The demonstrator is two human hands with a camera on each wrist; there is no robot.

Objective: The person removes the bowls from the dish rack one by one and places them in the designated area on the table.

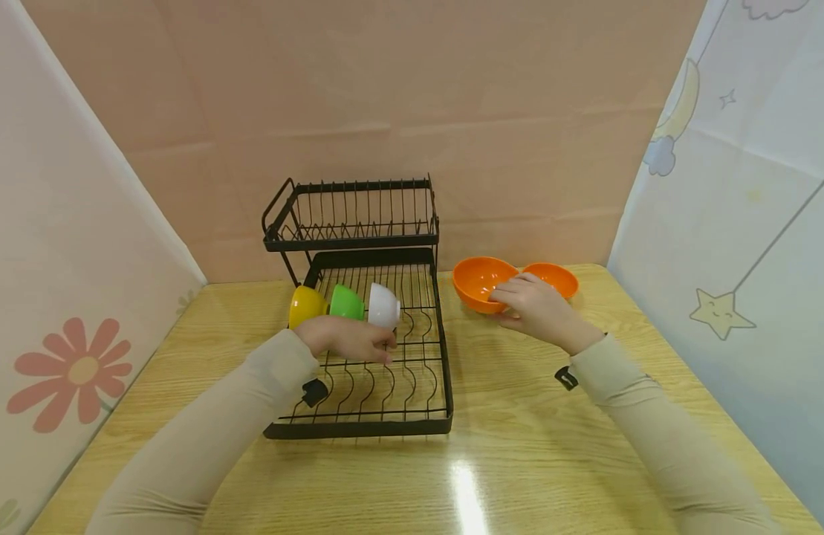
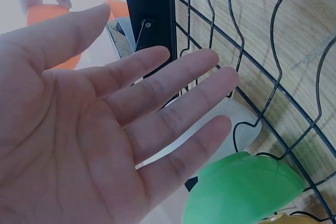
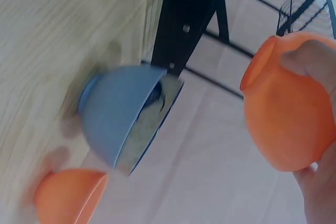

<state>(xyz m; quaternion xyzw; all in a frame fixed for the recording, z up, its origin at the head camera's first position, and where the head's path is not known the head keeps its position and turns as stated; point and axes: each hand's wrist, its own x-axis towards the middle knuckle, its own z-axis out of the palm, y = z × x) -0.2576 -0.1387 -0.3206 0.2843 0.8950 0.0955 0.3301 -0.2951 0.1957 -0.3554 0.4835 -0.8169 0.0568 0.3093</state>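
Observation:
In the right wrist view, my right hand (image 1: 535, 306) grips an orange bowl (image 3: 286, 108) by its side, and the bowl is up off the table. A blue bowl (image 3: 118, 111) stands below it, hidden in the head view. A second orange bowl (image 1: 553, 276) rests close by on the right. My left hand (image 1: 345, 339) hovers over the black dish rack (image 1: 358, 429) with its fingers spread, holding nothing. Beside it in the rack, a white bowl (image 1: 383, 306), a green bowl (image 1: 347, 302) and a yellow bowl (image 1: 306, 305) lean in a row.
The rack's raised upper tier (image 1: 351, 244) stands at the back over the lower tray. Behind the wooden table (image 1: 358, 483) hangs a plain pinkish cloth (image 1: 398, 89). Patterned cloth walls border the left and right sides.

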